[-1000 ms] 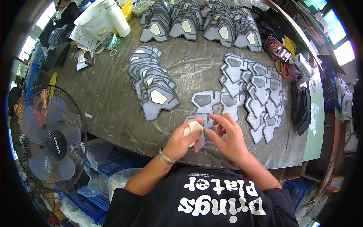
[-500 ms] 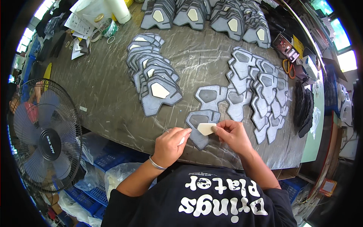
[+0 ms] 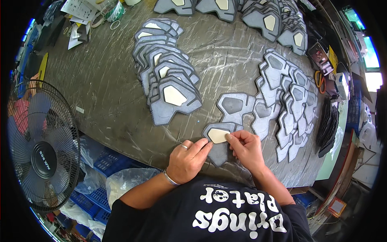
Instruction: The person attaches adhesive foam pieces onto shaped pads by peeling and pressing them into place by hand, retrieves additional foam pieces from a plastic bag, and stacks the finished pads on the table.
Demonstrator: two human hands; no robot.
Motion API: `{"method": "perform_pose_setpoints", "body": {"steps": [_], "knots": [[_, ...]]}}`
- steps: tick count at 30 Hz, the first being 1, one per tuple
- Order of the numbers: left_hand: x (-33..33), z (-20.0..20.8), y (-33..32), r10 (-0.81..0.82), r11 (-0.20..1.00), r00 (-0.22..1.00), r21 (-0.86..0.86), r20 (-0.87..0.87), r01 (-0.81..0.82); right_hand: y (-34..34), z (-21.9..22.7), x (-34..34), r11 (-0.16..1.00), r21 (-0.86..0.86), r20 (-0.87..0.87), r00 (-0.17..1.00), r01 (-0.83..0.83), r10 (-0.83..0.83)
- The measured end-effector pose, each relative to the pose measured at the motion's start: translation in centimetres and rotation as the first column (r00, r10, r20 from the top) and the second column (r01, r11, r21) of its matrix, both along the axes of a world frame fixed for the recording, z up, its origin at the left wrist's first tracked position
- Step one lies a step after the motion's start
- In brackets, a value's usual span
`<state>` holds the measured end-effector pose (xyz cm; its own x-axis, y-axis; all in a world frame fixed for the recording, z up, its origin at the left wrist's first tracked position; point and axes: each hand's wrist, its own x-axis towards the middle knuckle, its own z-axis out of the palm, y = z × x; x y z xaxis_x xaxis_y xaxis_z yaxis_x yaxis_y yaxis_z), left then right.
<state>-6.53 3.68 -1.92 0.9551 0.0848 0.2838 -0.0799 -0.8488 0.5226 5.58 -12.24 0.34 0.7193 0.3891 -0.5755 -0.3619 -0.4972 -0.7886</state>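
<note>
My right hand (image 3: pixel 246 148) pinches the right edge of a cream-white five-sided piece (image 3: pixel 218 136) between thumb and forefinger. This piece lies over the darker recess of a grey, dark-edged foam pad (image 3: pixel 219 155) near the table's front edge. My left hand (image 3: pixel 188 161) is closed, its fingers pressed together, with fingertips at the piece's left corner; whatever its palm holds is hidden. Just beyond lies another grey pad (image 3: pixel 237 105) with a bare recess. To the left, an overlapping row of pads (image 3: pixel 174 97) carries cream pieces in their recesses.
More bare pads (image 3: pixel 298 94) overlap in piles at right. Stacks with cream pieces (image 3: pixel 270 24) line the far side. Scissors (image 3: pixel 319 82), a phone (image 3: pixel 321 58) and a black stack (image 3: pixel 328 127) sit at the right edge. A fan (image 3: pixel 43 155) stands at left; tape rolls (image 3: pixel 115 25) lie far left.
The cream piece has come down over the pad's recess. My left fingertips have moved in to its left corner; the white piece seen in that palm earlier is out of sight. The view has shifted.
</note>
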Motion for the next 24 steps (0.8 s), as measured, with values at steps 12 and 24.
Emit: {"method": "perform_pose_setpoints", "body": {"steps": [12,24], "knots": [[-0.01,-0.31,-0.06,0.028,0.999,0.999,-0.035,0.042,-0.027,0.1,-0.24,-0.53,1.0,-0.017,0.086,0.996,0.015,-0.014],[0.08,-0.5,-0.06,0.027,0.999,0.998,-0.047,0.049,-0.025,0.28,-0.86,-0.92,0.999,-0.002,0.132,0.99,0.049,-0.048]]}}
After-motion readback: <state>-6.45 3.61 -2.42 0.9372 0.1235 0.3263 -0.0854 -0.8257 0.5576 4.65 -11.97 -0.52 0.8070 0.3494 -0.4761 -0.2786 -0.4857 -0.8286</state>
